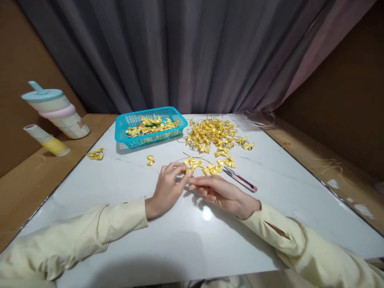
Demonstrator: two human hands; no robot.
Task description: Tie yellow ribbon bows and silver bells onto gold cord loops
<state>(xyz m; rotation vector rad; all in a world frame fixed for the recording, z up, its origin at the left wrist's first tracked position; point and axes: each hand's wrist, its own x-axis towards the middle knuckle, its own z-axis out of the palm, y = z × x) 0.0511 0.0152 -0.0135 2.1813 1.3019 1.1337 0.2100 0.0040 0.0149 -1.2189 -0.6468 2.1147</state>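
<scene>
Single view, taken from my head, facing forward and down over the white table (102,188), near enough that my left hand (168,187) and right hand (228,195) sit mid-frame, the grey curtain (180,56) spanning the top behind.

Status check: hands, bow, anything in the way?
Left hand pinching a yellow bow. Right hand fingertips close by, hold unclear. Snips lying just beyond right hand; bow pile farther back.

A glossy yellow satin ribbon bow (192,164), beside a thin curving cord (196,157), is pinched in the left hand (169,188), roughly midway between the table's (168,248) side edges.
</scene>
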